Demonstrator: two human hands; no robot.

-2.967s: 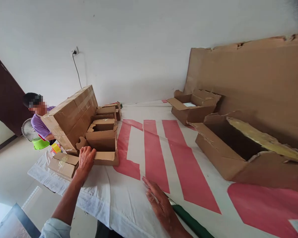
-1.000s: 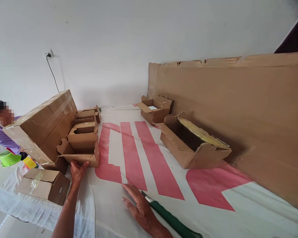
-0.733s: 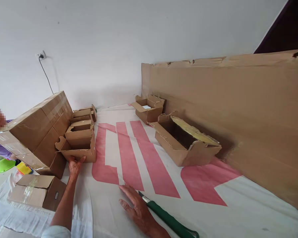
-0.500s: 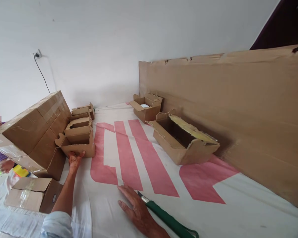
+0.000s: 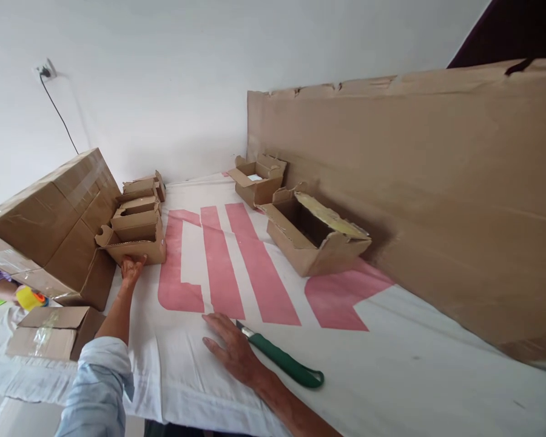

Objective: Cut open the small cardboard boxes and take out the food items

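Observation:
My left hand (image 5: 131,268) presses its spread fingers against the near side of an open cardboard box (image 5: 141,250), the nearest of a row at the left. Some of its fingertips are hidden against the box. My right hand (image 5: 232,349) lies flat on the white cloth (image 5: 368,388) with red markings, fingers apart and holding nothing. Just to its right lies a utility knife (image 5: 284,359) with a green handle, its blade pointing away from me.
More open boxes (image 5: 139,209) continue the row beside a large taped carton (image 5: 50,212). Two open boxes, one larger (image 5: 316,240) and one smaller (image 5: 257,182), stand by a tall cardboard panel (image 5: 391,170). A closed box (image 5: 50,332) sits near left. Another person's arm (image 5: 2,288) reaches a yellow tape dispenser (image 5: 30,297).
The view has shifted, showing more of the table's near edge. At far left, the other person's hand has come to the yellow tape dispenser. My hands keep their places by the box and knife.

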